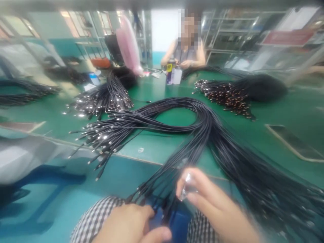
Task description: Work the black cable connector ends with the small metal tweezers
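spray can (pixel 170 72) at far side of green bench (pixel 152 148), label unreadable. right hand (pixel 212 199): fingers pinch clear plastic piece (pixel 187 186). left hand (pixel 125 224) curled beside black cables (pixel 162 192), grip unclear.

Room bright and even; daylight comes through the windows (pixel 76 23) at upper left. Shadows lie soft beneath the black cables (pixel 162 125) on the green bench top (pixel 298 111), with small hard glare on their metal ends (pixel 101 136). Frame edges bowed and smeared (shelving (pixel 227 33) at upper right worst). Left hand (pixel 124 224) and right hand (pixel 212 206) blurred, perhaps from motion; glare also on the clear plastic piece (pixel 188 187).
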